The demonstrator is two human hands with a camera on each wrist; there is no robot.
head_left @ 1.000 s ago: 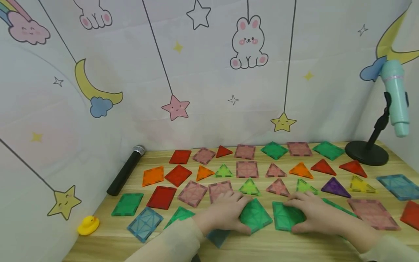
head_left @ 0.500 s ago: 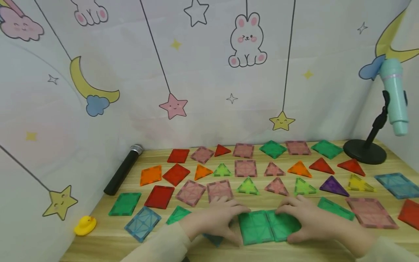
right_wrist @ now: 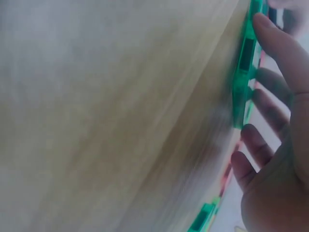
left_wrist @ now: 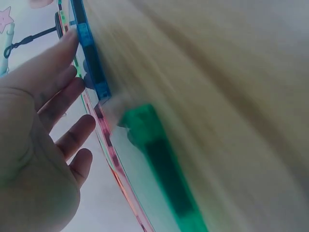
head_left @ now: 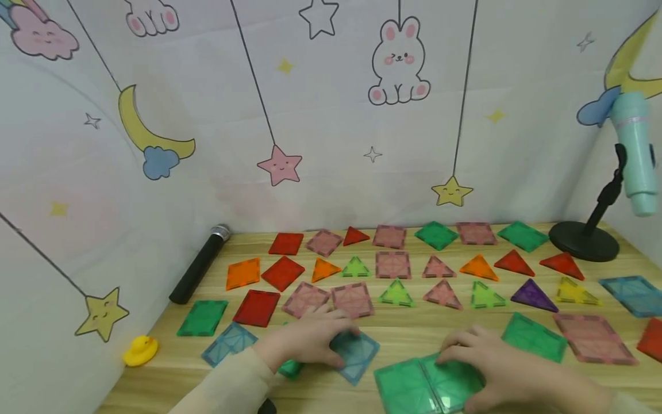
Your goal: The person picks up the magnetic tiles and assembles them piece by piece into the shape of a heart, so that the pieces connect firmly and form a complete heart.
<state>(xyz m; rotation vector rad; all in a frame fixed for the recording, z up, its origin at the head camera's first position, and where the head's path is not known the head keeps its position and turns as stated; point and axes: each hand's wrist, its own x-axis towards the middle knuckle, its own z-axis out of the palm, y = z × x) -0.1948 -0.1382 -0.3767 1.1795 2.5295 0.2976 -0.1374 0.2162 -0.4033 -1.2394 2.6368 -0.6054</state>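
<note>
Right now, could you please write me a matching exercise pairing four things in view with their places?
1. Blue translucent square tile
2. Adjoining green translucent tiles
3. Yellow toy duck
4. Purple triangular tile

A. near the left edge of the wood-grained table
B. between a lime-green triangular tile and a yellow triangular tile
C. at the left hand
D. one partly covered by the right hand

Pairs: 1-C, 2-D, 3-A, 4-B

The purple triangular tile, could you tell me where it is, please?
In the head view, the purple triangular tile lies right of centre, beyond the right hand, between a lime-green triangle on its left and a yellow triangle on its right.
</note>
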